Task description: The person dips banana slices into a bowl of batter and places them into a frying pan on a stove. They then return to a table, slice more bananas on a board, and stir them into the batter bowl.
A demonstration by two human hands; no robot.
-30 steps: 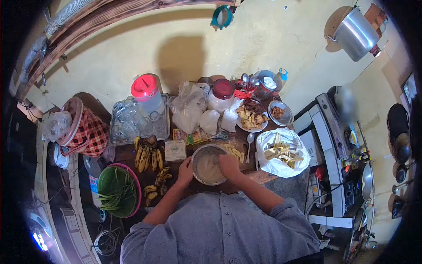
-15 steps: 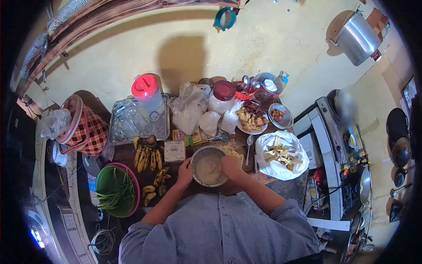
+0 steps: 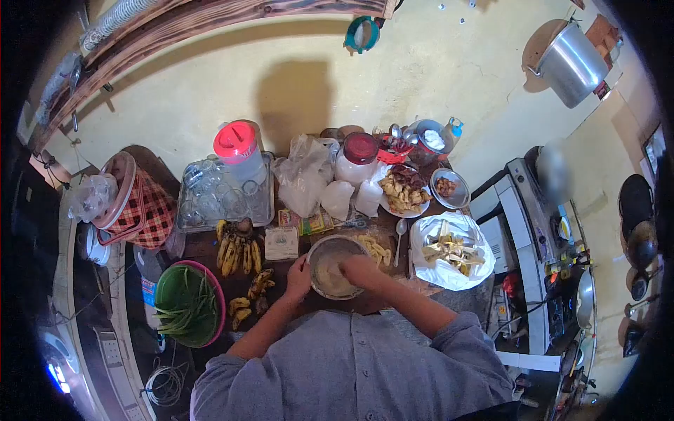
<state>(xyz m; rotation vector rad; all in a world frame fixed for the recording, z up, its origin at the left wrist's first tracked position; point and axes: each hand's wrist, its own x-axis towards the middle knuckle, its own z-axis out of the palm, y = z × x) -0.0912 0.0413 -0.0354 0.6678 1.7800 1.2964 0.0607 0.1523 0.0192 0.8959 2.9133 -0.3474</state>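
A metal bowl [image 3: 317,248] of pale, creamy batter [image 3: 325,275] stands at the table's near edge in front of me. My left hand [image 3: 298,278] is closed on the bowl's left rim. Over the right half of the bowl is my right hand [image 3: 358,271], its fingers bent together and pointing down at the batter; what they hold, if anything, is hidden. Just behind the bowl to the right lie peeled banana pieces [image 3: 377,250], with a metal spoon [image 3: 400,238] beside them. A square white packet [image 3: 281,243] lies to the bowl's upper left.
Bananas [image 3: 239,252] lie at left, near a green basket [image 3: 172,288] of green pods. Behind stand a glass tray [image 3: 267,210], a red-lidded pitcher [image 3: 236,144], a jar [image 3: 359,151] and plastic bags. Rightward are a fried-food plate [image 3: 404,193], a white bag of peels [image 3: 474,277] and a stove [image 3: 523,189].
My right hand has moved left from the bowl's right rim to over the batter, uncovering more banana pieces. My left hand stays on the rim. The whole view has shifted slightly.
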